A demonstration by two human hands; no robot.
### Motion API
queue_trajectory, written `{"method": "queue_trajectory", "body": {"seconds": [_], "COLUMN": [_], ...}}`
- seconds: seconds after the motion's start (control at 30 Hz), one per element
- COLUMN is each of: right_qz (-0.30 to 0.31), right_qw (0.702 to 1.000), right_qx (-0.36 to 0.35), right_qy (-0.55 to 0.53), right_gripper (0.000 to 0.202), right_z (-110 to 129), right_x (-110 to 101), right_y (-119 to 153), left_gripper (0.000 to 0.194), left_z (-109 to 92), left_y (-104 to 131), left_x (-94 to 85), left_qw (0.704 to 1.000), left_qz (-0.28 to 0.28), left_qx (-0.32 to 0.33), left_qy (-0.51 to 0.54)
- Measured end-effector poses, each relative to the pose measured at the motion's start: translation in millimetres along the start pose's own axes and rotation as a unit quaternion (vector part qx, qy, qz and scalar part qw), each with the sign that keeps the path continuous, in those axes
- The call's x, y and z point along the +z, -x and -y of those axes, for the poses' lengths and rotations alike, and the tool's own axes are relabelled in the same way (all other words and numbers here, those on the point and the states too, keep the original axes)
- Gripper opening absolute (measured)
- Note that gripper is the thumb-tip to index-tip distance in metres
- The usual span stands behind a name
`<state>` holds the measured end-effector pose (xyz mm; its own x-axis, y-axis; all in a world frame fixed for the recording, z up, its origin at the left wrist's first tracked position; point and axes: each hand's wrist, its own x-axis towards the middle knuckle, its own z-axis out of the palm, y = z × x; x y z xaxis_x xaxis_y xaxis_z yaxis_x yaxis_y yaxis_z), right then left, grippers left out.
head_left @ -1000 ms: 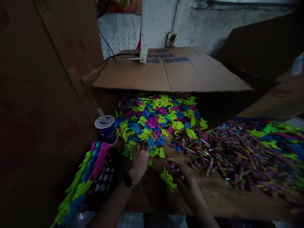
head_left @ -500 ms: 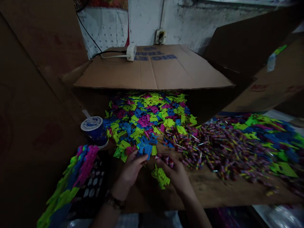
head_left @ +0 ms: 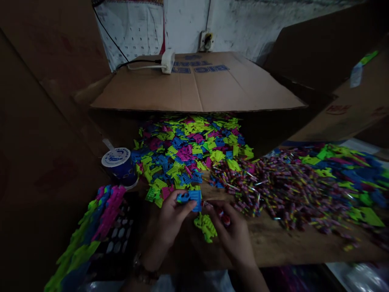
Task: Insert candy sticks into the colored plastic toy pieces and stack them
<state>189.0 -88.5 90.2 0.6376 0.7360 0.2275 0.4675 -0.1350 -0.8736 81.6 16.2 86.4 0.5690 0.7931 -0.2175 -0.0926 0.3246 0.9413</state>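
My left hand grips a blue plastic comb-shaped piece just above the wooden table. Beside it my right hand is closed around small red-wrapped sticks, its fingertips meeting the blue piece. Between the two hands a green plastic piece lies on the table. Right behind my hands is a heap of green, blue and pink plastic pieces. A broad spread of small multicoloured wrapped sticks runs off to the right.
A blue paper cup with a white lid stands at the left. A row of stacked coloured pieces rests on a dark perforated crate at bottom left. A cardboard flap overhangs the heap, with a white adapter on it. Cardboard walls close the left and right.
My left hand picked a blue piece out of the heap and drew it back towards me. My right hand moved in to meet it, still holding the sticks. The view shifted right.
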Motion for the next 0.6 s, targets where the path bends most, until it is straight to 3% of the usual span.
{"method": "queue_trajectory", "body": {"seconds": [0.13, 0.27, 0.37, 0.53, 0.6], "right_qz": [-0.059, -0.089, -0.038, 0.091, 0.127], "right_qw": [0.985, 0.972, 0.987, 0.995, 0.987], "right_qx": [-0.105, -0.164, -0.12, 0.031, 0.087], "right_qy": [0.121, 0.147, 0.104, -0.007, -0.045], "right_gripper": [0.016, 0.015, 0.012, 0.026, 0.032], "right_z": [-3, -10, -11, -20, -34], "right_x": [9, 13, 8, 2, 1], "right_y": [5, 11, 14, 9, 4], "left_gripper": [0.029, 0.025, 0.025, 0.042, 0.044], "left_z": [-1, -7, -9, 8, 16], "left_y": [5, 2, -2, -7, -12], "left_x": [2.0, -6.3, -15.1, -27.4, -35.1], "left_qw": [0.994, 0.991, 0.989, 0.983, 0.976], "left_qz": [-0.013, 0.047, 0.111, 0.167, 0.197], "left_qx": [0.051, 0.048, 0.019, -0.069, -0.045], "left_qy": [-0.094, -0.113, -0.097, -0.035, -0.081]}}
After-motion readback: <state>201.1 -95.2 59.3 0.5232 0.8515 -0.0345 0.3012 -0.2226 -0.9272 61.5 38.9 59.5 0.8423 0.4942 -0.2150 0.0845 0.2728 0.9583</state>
